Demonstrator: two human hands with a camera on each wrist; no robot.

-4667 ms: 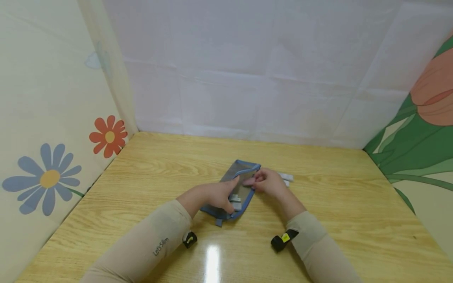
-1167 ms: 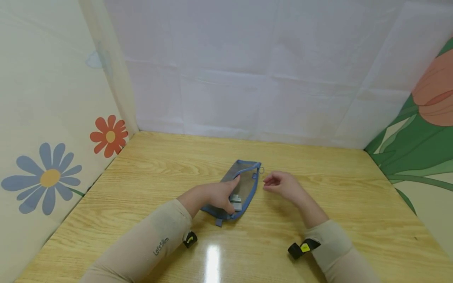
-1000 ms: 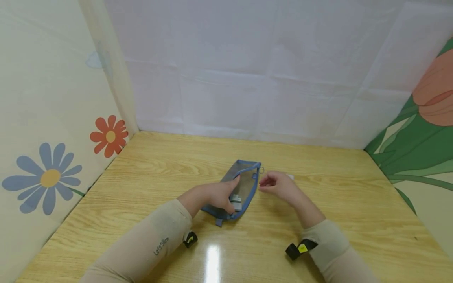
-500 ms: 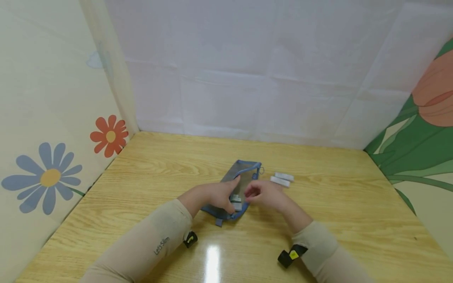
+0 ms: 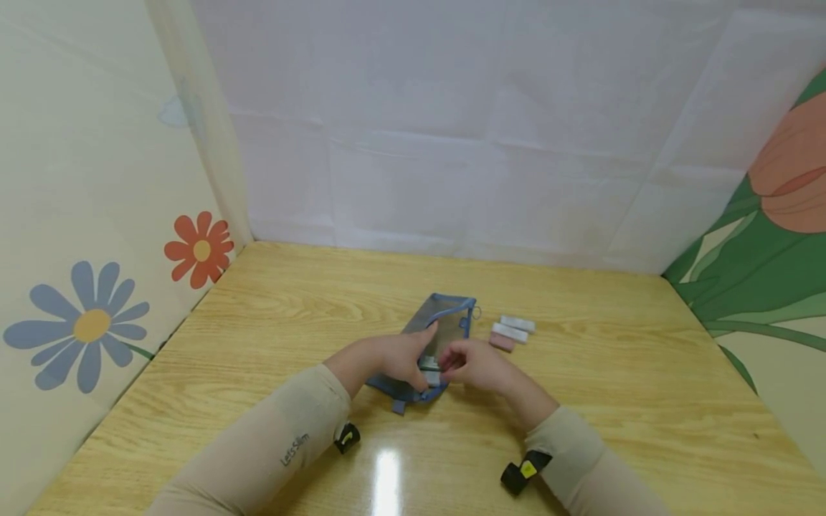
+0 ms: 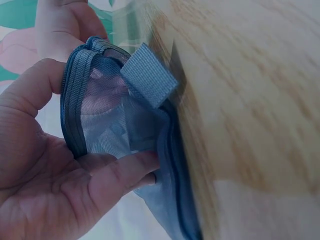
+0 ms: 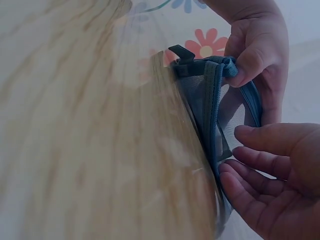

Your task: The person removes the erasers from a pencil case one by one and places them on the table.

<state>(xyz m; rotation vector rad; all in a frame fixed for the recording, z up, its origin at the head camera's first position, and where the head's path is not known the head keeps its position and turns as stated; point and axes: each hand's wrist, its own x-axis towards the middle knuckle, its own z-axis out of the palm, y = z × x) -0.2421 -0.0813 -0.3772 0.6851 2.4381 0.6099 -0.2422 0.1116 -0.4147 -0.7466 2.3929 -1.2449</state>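
Observation:
A blue mesh zip pouch point(image 5: 445, 319) lies on the wooden table point(image 5: 613, 401). My left hand point(image 5: 393, 358) pinches the pouch's near edge between thumb and fingers, holding its mouth apart; the left wrist view shows the mesh point(image 6: 115, 115) in that grip. My right hand point(image 5: 474, 362) is at the pouch's right edge, its fingers loosely extended and touching the rim point(image 7: 210, 95), with nothing in them point(image 7: 280, 185). Small white blocks point(image 5: 430, 371) show inside the pouch. Right of the pouch lie two white erasers point(image 5: 518, 324) and a pink one point(image 5: 502, 342).
Paper walls enclose the table: flower prints on the left point(image 5: 200, 249), plain white at the back, a tulip print on the right point(image 5: 774, 215). Bare wood surrounds the pouch. A light glare sits near the front edge point(image 5: 387, 480).
My right hand carried something pink from the pouch to the right. It has come back left to the pouch's mouth, and a pink eraser now lies by the white ones. The left hand stayed put.

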